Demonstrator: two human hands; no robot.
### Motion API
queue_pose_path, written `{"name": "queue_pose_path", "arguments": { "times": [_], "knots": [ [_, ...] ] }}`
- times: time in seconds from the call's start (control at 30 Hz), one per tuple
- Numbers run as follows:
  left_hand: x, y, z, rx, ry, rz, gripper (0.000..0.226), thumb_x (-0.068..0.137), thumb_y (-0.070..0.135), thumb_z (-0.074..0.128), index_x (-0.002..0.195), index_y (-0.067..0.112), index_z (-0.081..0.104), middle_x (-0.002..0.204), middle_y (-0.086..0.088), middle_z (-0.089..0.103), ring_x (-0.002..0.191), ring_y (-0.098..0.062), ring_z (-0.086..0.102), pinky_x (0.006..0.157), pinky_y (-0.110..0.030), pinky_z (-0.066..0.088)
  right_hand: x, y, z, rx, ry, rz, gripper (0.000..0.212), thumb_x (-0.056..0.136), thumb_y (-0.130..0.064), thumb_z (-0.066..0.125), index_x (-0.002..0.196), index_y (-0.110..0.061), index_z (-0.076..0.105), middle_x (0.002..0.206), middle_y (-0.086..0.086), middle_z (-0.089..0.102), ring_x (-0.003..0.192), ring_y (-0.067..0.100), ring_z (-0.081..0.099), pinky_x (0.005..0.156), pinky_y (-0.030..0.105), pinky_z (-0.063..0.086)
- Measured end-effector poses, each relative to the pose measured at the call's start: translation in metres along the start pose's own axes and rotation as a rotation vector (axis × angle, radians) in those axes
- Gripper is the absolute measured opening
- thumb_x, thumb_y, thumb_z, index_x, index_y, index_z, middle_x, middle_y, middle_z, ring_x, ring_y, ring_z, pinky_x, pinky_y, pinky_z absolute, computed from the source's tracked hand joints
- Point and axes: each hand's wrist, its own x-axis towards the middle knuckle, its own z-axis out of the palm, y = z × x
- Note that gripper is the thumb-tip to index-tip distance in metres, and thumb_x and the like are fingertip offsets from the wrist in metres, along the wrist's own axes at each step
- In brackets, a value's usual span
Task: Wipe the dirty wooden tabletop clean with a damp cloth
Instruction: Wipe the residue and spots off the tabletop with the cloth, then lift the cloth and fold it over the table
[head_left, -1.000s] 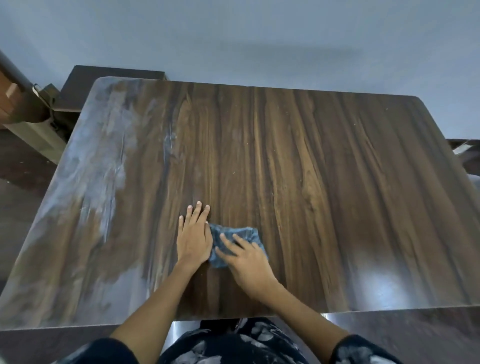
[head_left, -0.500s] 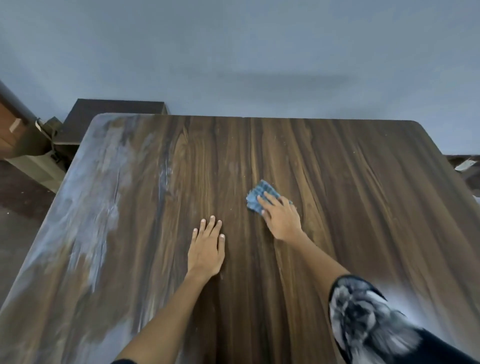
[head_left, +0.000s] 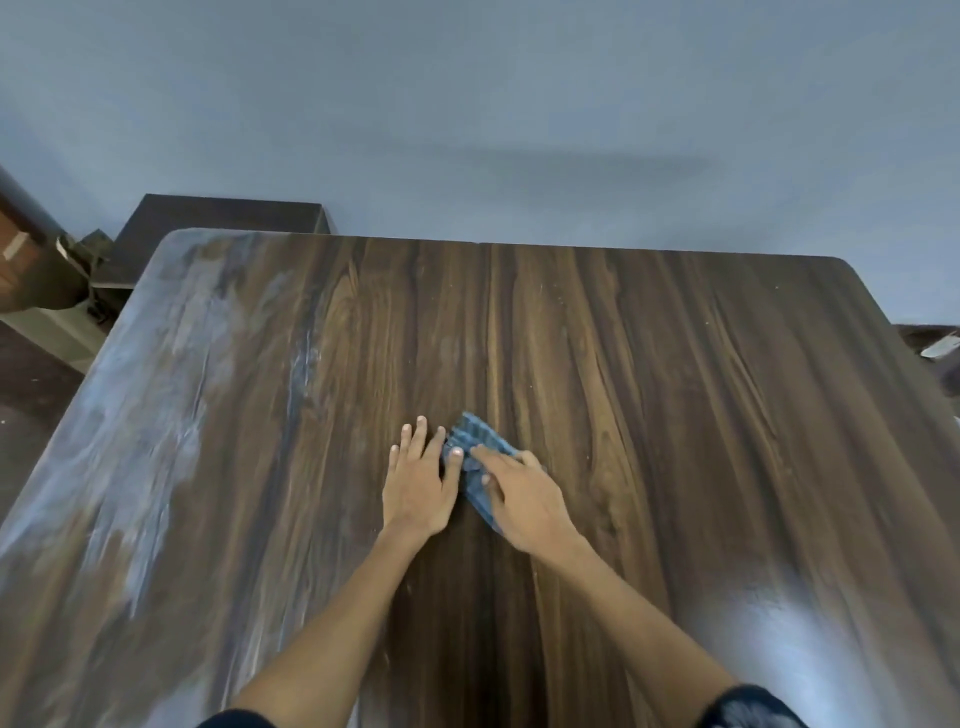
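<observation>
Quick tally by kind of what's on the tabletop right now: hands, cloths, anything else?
Hands: 2, left hand flat on the tabletop, right hand pressing the cloth
Cloths: 1, blue cloth
Other items: 0 visible
Total: 3

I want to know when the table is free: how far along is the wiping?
Done: the middle and right of the tabletop look mostly clean. In hand: the right hand presses the blue cloth mid-table, beside the flat left hand. Left: the whitish smears along the left side.
</observation>
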Motion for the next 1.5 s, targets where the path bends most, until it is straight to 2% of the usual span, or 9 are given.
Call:
{"name": "queue_pose_path", "arguments": {
  "times": [0.23,0.43,0.53,0.67,0.83,1.03,1.17,1.33,1.5],
  "knots": [
    [-0.005,0.044,0.014,-0.017,0.142,-0.190,0.045,0.092,0.046,0.043,0.121,0.012,0.047,0.122,-0.007,0.049,0.111,-0.023,0.046,0.089,-0.034,0.040,0.055,0.000,-0.011,0.311,-0.073,0.278,0.041,0.099,-0.025,0.030,0.138,-0.018,0.037,0.144,0.005,0.040,0.138,0.026,0.023,0.110,0.040,0.024],
    [0.021,0.061,0.007,-0.385,0.000,-0.467,0.058,0.082,0.056,0.055,0.109,0.006,0.046,0.103,-0.005,0.059,0.096,-0.025,0.059,0.075,-0.035,0.048,0.059,0.027,-0.023,0.605,0.156,0.451,0.030,0.086,-0.008,0.056,0.116,-0.012,0.055,0.118,0.005,0.059,0.109,0.019,0.057,0.091,0.033,0.049],
    [0.030,0.064,0.004,-0.463,-0.017,-0.518,0.054,0.077,0.044,0.066,0.108,0.003,0.050,0.101,-0.006,0.061,0.091,-0.023,0.061,0.071,-0.033,0.049,0.068,0.030,-0.029,0.516,0.005,0.608,0.048,0.076,-0.024,0.072,0.117,-0.007,0.054,0.113,0.009,0.059,0.099,0.023,0.060,0.079,0.035,0.052],
    [0.041,0.058,0.003,-0.575,-0.081,-0.506,0.046,0.080,0.040,0.065,0.101,0.001,0.058,0.100,-0.009,0.065,0.089,-0.024,0.063,0.075,-0.035,0.052,0.078,0.027,-0.041,0.649,-0.251,0.655,0.035,0.074,-0.032,0.075,0.086,-0.004,0.058,0.076,0.005,0.062,0.066,0.014,0.059,0.055,0.028,0.051],
    [0.044,0.062,-0.018,-0.835,-0.143,-0.510,0.029,0.089,0.025,0.053,0.102,-0.001,0.060,0.100,-0.013,0.067,0.083,-0.023,0.063,0.064,-0.030,0.050,0.073,0.021,-0.041,0.937,-0.183,0.570,0.043,0.081,-0.031,0.069,0.109,0.000,0.060,0.108,0.015,0.066,0.094,0.024,0.064,0.084,0.034,0.053],
    [0.052,0.096,-0.074,-1.018,-0.035,-0.341,0.038,0.086,0.036,0.060,0.109,0.007,0.059,0.100,-0.011,0.067,0.086,-0.025,0.066,0.079,-0.038,0.055,0.081,-0.007,-0.081,1.141,0.033,0.352,0.033,0.089,-0.030,0.058,0.109,-0.003,0.060,0.109,0.016,0.066,0.096,0.025,0.065,0.088,0.041,0.053],
    [0.051,0.125,-0.122,-1.060,0.033,-0.168,0.027,0.089,0.032,0.059,0.102,0.009,0.060,0.094,-0.006,0.065,0.078,-0.017,0.064,0.063,-0.024,0.052,0.092,-0.029,-0.130,1.164,0.130,0.231,0.035,0.089,-0.027,0.059,0.110,0.001,0.058,0.108,0.019,0.065,0.095,0.030,0.065,0.086,0.045,0.053],
    [0.049,0.164,-0.200,-1.068,0.149,0.022,0.030,0.091,0.033,0.056,0.101,0.004,0.059,0.099,-0.012,0.064,0.094,-0.029,0.063,0.074,-0.034,0.052,0.097,-0.060,-0.208,1.182,0.234,0.061,0.030,0.088,-0.021,0.059,0.105,0.004,0.058,0.111,0.025,0.062,0.096,0.035,0.063,0.084,0.046,0.053],
    [0.035,0.211,-0.282,-1.108,0.293,0.172,0.028,0.093,0.027,0.054,0.110,0.013,0.036,0.106,-0.012,0.055,0.089,-0.023,0.057,0.063,-0.028,0.050,0.090,-0.097,-0.297,1.242,0.316,-0.130,0.034,0.086,-0.012,0.061,0.114,0.006,0.053,0.117,0.023,0.059,0.096,0.030,0.062,0.079,0.039,0.054]
  ]
}}
